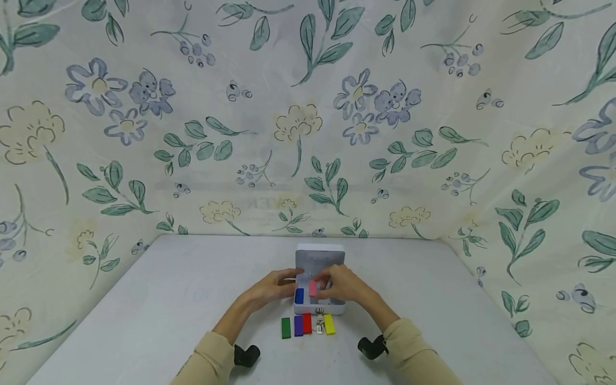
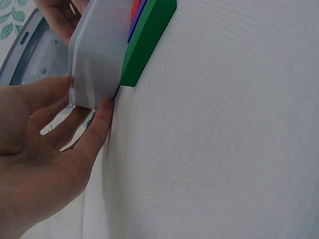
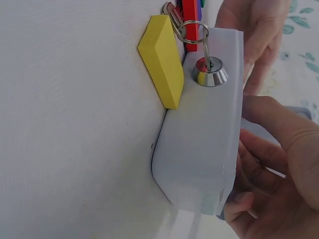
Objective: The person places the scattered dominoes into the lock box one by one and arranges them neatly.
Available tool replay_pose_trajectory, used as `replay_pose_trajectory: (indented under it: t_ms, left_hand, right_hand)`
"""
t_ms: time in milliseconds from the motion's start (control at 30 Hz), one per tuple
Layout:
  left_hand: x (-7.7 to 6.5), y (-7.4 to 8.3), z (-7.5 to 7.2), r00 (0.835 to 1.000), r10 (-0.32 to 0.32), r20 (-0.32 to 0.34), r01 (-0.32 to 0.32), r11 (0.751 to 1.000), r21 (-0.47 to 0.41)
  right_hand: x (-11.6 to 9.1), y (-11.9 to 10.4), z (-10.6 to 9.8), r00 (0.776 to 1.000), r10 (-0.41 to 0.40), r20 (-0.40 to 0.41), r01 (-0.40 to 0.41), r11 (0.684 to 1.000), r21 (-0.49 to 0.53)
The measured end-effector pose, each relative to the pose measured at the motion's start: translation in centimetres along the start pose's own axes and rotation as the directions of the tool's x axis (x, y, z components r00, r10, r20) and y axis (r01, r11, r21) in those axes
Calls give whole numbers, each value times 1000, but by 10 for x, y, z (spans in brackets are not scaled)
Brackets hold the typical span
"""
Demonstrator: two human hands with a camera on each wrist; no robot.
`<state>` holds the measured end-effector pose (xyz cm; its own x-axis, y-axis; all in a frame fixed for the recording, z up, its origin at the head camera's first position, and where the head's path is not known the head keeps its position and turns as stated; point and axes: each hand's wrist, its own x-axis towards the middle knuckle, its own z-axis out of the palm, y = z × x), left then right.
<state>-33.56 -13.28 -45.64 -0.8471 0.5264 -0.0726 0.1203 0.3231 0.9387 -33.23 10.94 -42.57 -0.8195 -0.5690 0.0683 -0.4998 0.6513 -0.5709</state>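
Observation:
A small white metal lock box (image 1: 332, 309) stands on the table, its lid (image 1: 317, 259) raised at the back. My right hand (image 1: 340, 283) pinches a pink block (image 1: 313, 289) over the inside of the box. In the right wrist view, the box wall (image 3: 197, 139) hides the pink block and part of that hand (image 3: 284, 169). A blue block (image 1: 299, 295) is in the box's front left corner. My left hand (image 1: 271, 287) touches the box's left side and back corner. The left wrist view shows its fingers (image 2: 97, 132) fairly straight along the wall.
In front of the box lie green (image 1: 286, 328), purple (image 1: 298, 325), red (image 1: 307, 323) and yellow (image 1: 329, 324) blocks. A ringed key (image 3: 190, 31) sits by the lock (image 3: 211, 74) on the front wall. Floral cloth (image 1: 308, 133) hangs behind the white table (image 1: 192, 278).

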Motion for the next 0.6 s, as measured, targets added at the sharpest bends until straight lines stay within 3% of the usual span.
replay_pose_trajectory:
  t_ms: [600]
  left_hand:
    - [-1,-1,1,1000,-9,-2,9,1000,0]
  right_hand:
    - [2,-4,9,998,58,-20,-59,995,-78]
